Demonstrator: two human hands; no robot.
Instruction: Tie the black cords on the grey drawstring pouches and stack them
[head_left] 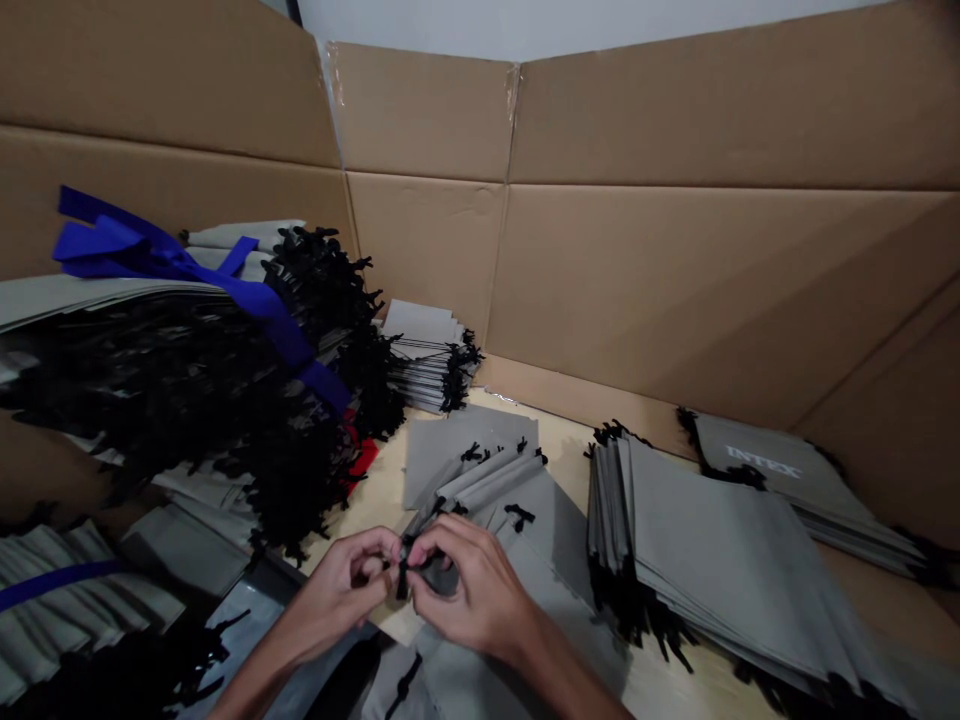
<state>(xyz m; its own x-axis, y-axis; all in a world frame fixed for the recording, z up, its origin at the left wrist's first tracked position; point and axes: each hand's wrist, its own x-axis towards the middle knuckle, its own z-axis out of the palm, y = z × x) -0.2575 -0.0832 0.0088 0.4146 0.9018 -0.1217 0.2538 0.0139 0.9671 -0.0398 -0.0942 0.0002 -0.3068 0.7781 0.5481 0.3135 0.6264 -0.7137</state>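
Observation:
Both hands meet over the grey fabric pouches (551, 545) in the lower middle. My left hand (349, 580) pinches a short black drawstring (403, 582) between thumb and forefinger. From the other side my right hand (472, 585) grips the same drawstring, fingertips close to the left ones. The small details at the fingertips are partly hidden. Several pouches lie overlapped just beyond the hands, their black knotted cord ends (517, 516) showing. Another grey pouch with a black cord (405, 685) lies nearest to me, below the hands.
Large bundles of grey pouches with black cords (187, 390), tied with blue ribbon (274, 320), rise at left. A smaller stack (424, 325) stands behind. At right are a thick pile (720, 530) and pouches printed INTEX (765, 460). Cardboard walls (637, 270) surround the table.

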